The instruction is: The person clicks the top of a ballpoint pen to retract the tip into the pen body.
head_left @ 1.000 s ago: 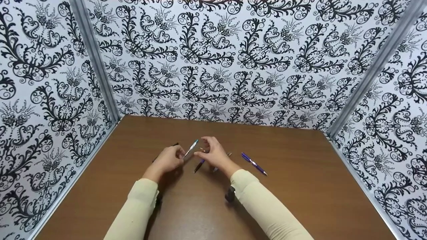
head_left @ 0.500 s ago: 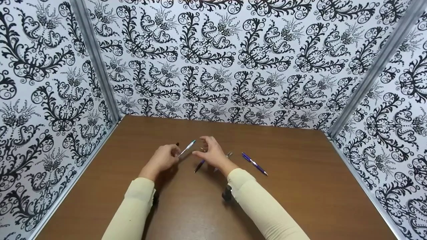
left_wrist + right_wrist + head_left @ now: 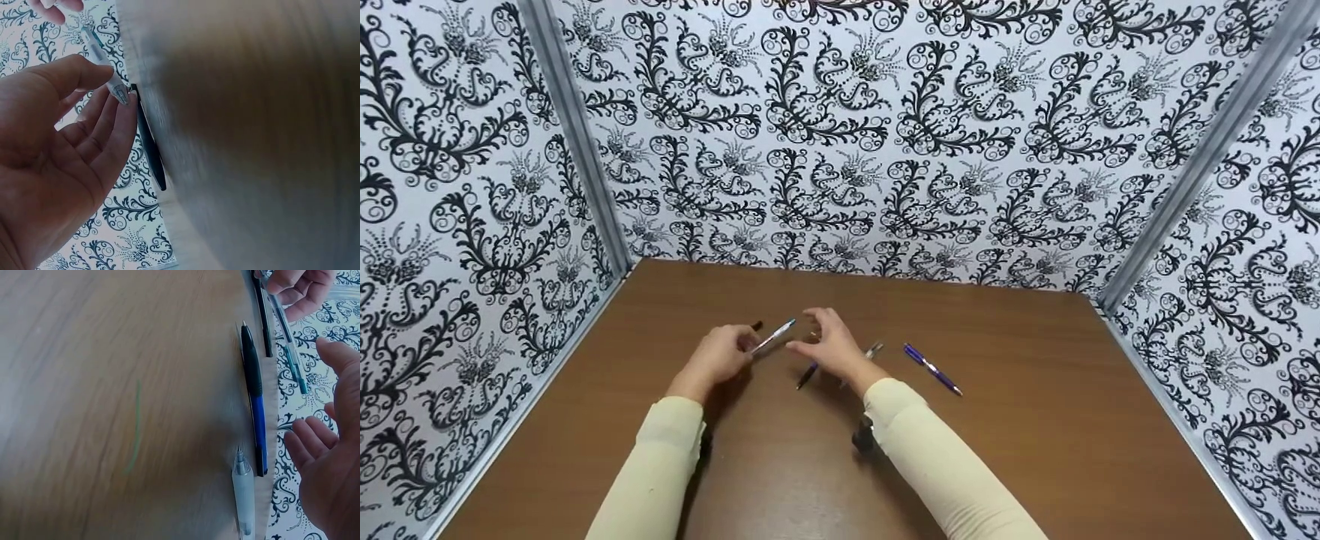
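Observation:
My left hand (image 3: 718,354) pinches a clear pen with a teal end (image 3: 775,335) between thumb and fingertips, and the pen slants up to the right. In the left wrist view, the pen's metal tip (image 3: 120,94) points down between the fingers. Behind that hand a black pen (image 3: 149,143) lies on the table. My right hand (image 3: 834,346) holds nothing; its fingers are spread apart from the thumb, close to the pen's teal end. Beneath it lie a blue pen with a black grip (image 3: 254,385) and a clear whitish pen (image 3: 244,495), both partly hidden in the head view.
A purple-blue pen (image 3: 932,368) lies to the right of my right hand on the brown wooden table (image 3: 1020,435). Walls with a black-and-white scroll pattern (image 3: 840,150) enclose the table at the back and both sides, joined by grey corner posts (image 3: 577,135).
My left hand has drifted left with the clear pen, which now lies at a flatter slant. The right hand has shifted slightly left, its fingers still spread. The pens on the table stay put.

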The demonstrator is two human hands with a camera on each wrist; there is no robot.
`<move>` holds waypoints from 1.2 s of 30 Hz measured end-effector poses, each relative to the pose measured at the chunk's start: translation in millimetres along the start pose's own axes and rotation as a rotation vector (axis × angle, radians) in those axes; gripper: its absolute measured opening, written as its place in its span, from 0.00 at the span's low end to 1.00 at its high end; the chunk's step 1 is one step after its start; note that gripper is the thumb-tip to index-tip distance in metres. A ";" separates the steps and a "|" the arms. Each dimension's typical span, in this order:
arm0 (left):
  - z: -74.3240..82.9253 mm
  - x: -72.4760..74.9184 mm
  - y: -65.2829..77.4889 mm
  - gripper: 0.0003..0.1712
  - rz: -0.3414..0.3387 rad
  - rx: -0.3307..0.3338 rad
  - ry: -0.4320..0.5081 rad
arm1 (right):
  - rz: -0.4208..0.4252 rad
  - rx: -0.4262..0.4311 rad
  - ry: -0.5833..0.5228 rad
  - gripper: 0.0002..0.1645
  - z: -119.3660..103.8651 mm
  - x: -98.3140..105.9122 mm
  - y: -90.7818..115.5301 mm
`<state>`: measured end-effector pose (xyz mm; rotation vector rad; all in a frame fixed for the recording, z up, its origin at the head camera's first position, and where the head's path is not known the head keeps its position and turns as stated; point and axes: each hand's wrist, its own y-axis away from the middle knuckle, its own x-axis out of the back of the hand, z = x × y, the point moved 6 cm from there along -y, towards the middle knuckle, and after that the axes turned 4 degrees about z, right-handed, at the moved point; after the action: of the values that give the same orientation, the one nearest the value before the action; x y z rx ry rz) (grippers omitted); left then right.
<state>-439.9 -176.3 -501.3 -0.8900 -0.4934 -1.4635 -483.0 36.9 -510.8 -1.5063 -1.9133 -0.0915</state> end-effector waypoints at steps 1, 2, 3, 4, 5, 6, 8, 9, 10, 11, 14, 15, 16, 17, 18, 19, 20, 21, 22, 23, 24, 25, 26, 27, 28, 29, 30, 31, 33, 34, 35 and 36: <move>-0.5 -0.2 -0.4 0.10 0.002 0.000 -0.008 | 0.001 0.003 0.005 0.41 -0.4 -0.7 -0.4; -1.1 -0.2 -0.8 0.10 0.003 0.000 -0.013 | 0.001 0.006 0.009 0.41 -0.5 -1.4 -0.9; -1.8 -0.5 -1.3 0.10 0.003 -0.001 -0.017 | 0.001 0.011 0.012 0.41 -0.7 -2.1 -1.4; -2.3 -0.7 -1.7 0.10 0.006 -0.001 -0.024 | 0.000 0.016 0.011 0.41 -0.9 -2.9 -1.9; -2.9 -0.7 -2.1 0.10 0.008 0.000 -0.028 | -0.002 0.019 0.009 0.42 -0.8 -3.8 -2.4; -3.5 -0.9 -2.6 0.10 0.010 0.003 -0.032 | -0.006 0.020 0.009 0.42 -0.8 -4.7 -2.7; -4.5 -1.5 -2.8 0.10 0.007 0.009 -0.037 | -0.012 0.022 0.011 0.42 -0.6 -6.3 -3.1; -4.9 -1.7 -3.0 0.10 0.006 0.012 -0.041 | -0.014 0.021 0.013 0.42 -0.5 -6.9 -3.1; -5.5 -1.9 -3.3 0.10 0.004 0.018 -0.048 | -0.017 0.014 0.017 0.42 -0.3 -7.4 -2.9; -5.9 -2.1 -3.5 0.10 0.000 0.023 -0.054 | -0.018 0.007 0.022 0.42 -0.2 -7.7 -2.7; -6.6 -2.9 -4.1 0.10 -0.014 0.029 -0.077 | -0.016 -0.012 0.039 0.41 -0.2 -7.8 -1.5; -6.9 -3.4 -4.3 0.10 -0.020 0.033 -0.083 | -0.018 -0.019 0.043 0.41 0.0 -7.8 -1.3; -7.1 -3.9 -4.4 0.10 -0.026 0.036 -0.091 | -0.017 -0.022 0.049 0.41 0.0 -7.7 -1.0; -7.4 -4.1 -4.6 0.10 -0.029 0.036 -0.097 | -0.018 -0.024 0.051 0.41 -0.1 -7.6 -0.7; -8.0 -4.3 -4.8 0.10 -0.032 0.033 -0.104 | -0.019 -0.025 0.050 0.41 0.0 -7.5 -0.6; -8.4 -4.6 -5.1 0.10 -0.034 0.031 -0.111 | -0.019 -0.027 0.048 0.41 0.2 -7.4 -0.6; -8.7 -4.7 -5.4 0.10 -0.035 0.029 -0.117 | -0.020 -0.029 0.044 0.41 0.4 -7.2 -0.7; -9.0 -4.6 -5.4 0.10 -0.037 0.028 -0.122 | -0.022 -0.030 0.039 0.41 0.8 -7.1 -0.8; -9.1 -4.5 -5.5 0.11 -0.038 0.026 -0.129 | -0.023 -0.031 0.034 0.41 1.4 -6.8 -0.9; -9.2 -4.5 -5.4 0.11 -0.041 0.028 -0.133 | -0.025 -0.035 0.028 0.41 2.1 -6.7 -1.0; -9.3 -4.6 -5.4 0.11 -0.044 0.029 -0.141 | -0.025 -0.037 0.020 0.41 2.4 -6.5 -1.1; -9.1 -4.8 -5.4 0.11 -0.047 0.036 -0.146 | -0.026 -0.038 0.017 0.41 2.6 -6.2 -1.0; -9.0 -4.9 -5.1 0.12 -0.052 0.043 -0.151 | -0.027 -0.039 0.014 0.41 2.8 -6.0 -0.8; -9.1 -5.3 -4.8 0.12 -0.058 0.050 -0.157 | -0.026 -0.040 0.012 0.41 2.9 -5.7 -0.5; -9.5 -5.9 -4.8 0.12 -0.064 0.055 -0.163 | -0.026 -0.041 0.012 0.41 2.8 -5.4 -0.2; -10.0 -6.5 -4.7 0.12 -0.069 0.066 -0.165 | -0.026 -0.044 0.011 0.41 2.6 -5.1 0.2; -10.6 -7.1 -4.9 0.12 -0.071 0.072 -0.169 | -0.026 -0.045 0.012 0.41 2.3 -4.7 0.6; -11.2 -7.5 -5.1 0.12 -0.074 0.080 -0.169 | -0.025 -0.046 0.015 0.41 2.4 -4.3 0.8; -12.5 -8.2 -5.6 0.12 -0.079 0.091 -0.167 | -0.023 -0.047 0.020 0.41 2.7 -3.5 0.9; -12.9 -8.3 -5.8 0.12 -0.080 0.098 -0.163 | -0.024 -0.048 0.022 0.41 3.0 -3.2 0.9; -13.1 -8.3 -5.8 0.12 -0.083 0.105 -0.158 | -0.025 -0.048 0.027 0.41 3.2 -3.0 0.8; -13.2 -8.3 -5.9 0.12 -0.084 0.107 -0.154 | -0.026 -0.047 0.032 0.41 3.4 -2.7 0.7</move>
<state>-449.3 -180.4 -514.4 -0.9098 -0.7252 -1.4366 -483.6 36.5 -515.1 -1.5022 -1.9172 -0.1720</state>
